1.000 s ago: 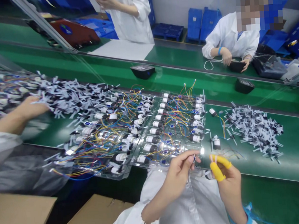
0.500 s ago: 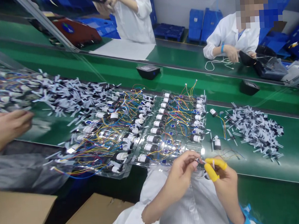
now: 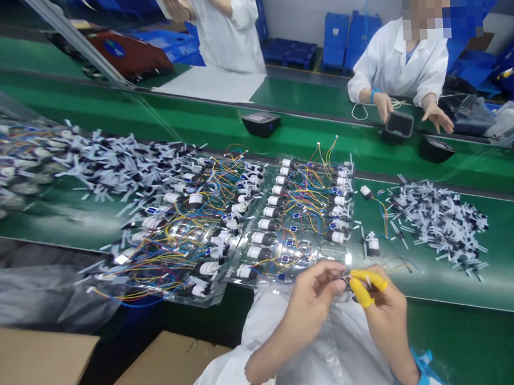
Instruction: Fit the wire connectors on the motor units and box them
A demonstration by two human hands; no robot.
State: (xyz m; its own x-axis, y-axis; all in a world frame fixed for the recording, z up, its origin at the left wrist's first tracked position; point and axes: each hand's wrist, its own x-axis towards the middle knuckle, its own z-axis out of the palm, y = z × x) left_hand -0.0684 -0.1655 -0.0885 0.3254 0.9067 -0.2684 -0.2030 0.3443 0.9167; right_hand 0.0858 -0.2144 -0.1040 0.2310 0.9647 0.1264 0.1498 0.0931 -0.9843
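Note:
Just in front of my white coat, my left hand (image 3: 314, 296) is closed in a pinch of thumb and forefinger. My right hand (image 3: 380, 301), with yellow finger cots on thumb and forefinger, pinches too, its tips almost touching the left ones. A small dark part lies between the fingertips, too covered to name; a bit of white shows at the right fingers. Right beyond my hands lies a clear plastic tray (image 3: 240, 282) with rows of small white-and-black motors (image 3: 258, 253), coloured wires and small blue boards.
A second tray of wired motors (image 3: 209, 268) lies to the left. Heaps of black-and-white strips lie at right (image 3: 439, 223) and left (image 3: 126, 165). Across a green ledge (image 3: 193, 118), two people in white coats work; black boxes (image 3: 261, 124) sit on it. Cardboard (image 3: 37, 365) lies lower left.
My hands stay pinched together, shifting only slightly. The hand of another person at the left edge has gone out of view. The co-worker across now holds a dark box near the ledge.

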